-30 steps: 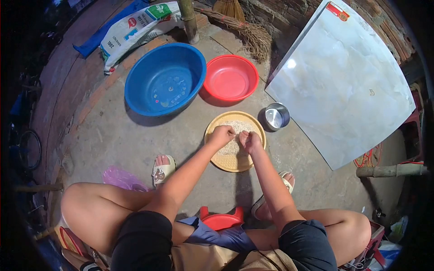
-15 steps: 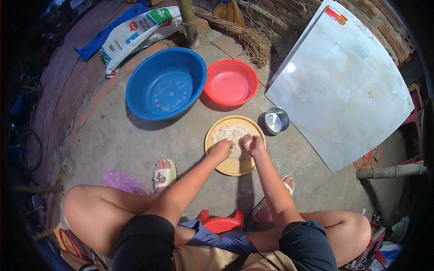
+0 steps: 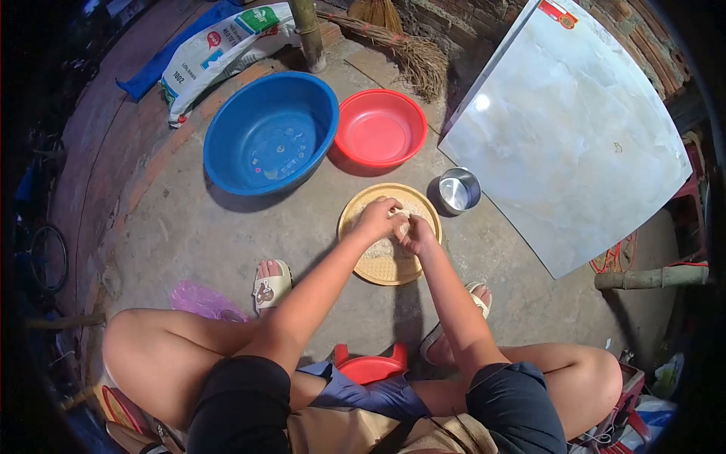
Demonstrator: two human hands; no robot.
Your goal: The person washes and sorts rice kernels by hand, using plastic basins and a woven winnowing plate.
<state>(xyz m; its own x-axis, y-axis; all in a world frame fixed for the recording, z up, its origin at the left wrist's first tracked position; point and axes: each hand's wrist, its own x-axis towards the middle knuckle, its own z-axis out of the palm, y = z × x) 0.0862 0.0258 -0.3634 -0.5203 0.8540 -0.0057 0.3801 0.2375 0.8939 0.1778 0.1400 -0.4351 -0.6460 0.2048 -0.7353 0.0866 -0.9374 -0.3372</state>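
Left hand [image 3: 378, 220], right hand [image 3: 416, 235] half-curled, hiding some grains [image 3: 370, 247] in tray [image 3: 387, 272]; what they hold unclear.

"Can you read anything from here?"
"1002, on the white sack [image 3: 198, 66]; its other print is too blurry for me"
"And the pale slab [image 3: 552, 144]?"
"A red label [image 3: 558, 13] and a small scrawl [image 3: 618, 147], neither legible"

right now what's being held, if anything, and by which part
Can't tell: the left hand and right hand are over the round tray, but anything pinched is too small to see.
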